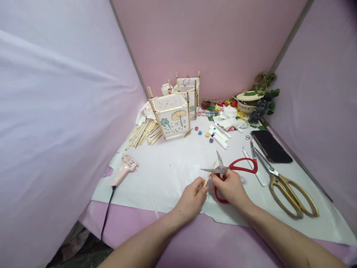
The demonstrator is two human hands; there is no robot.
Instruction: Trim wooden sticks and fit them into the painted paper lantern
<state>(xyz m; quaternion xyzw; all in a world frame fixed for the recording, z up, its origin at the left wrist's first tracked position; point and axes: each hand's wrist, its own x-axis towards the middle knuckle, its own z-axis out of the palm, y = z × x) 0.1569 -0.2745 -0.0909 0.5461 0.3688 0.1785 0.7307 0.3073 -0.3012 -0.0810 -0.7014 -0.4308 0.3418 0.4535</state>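
Note:
My left hand (pixel 192 199) pinches the near end of a thin wooden stick (pixel 211 172), which runs up and away between the blades of the scissors. My right hand (pixel 230 188) grips the red-handled scissors (pixel 239 167) by one loop, blades spread apart and pointing left around the stick. Both hands hover just above the white paper sheet (pixel 170 175), near its front edge.
A pink glue gun (pixel 124 170) with a black cord lies left. Paper lanterns (pixel 173 114) and a pile of wooden sticks (pixel 145 133) stand at the back. Large gold scissors (pixel 287 186), pens (pixel 253 165), a black phone (pixel 271 146) and glue tubes (pixel 219 136) lie right.

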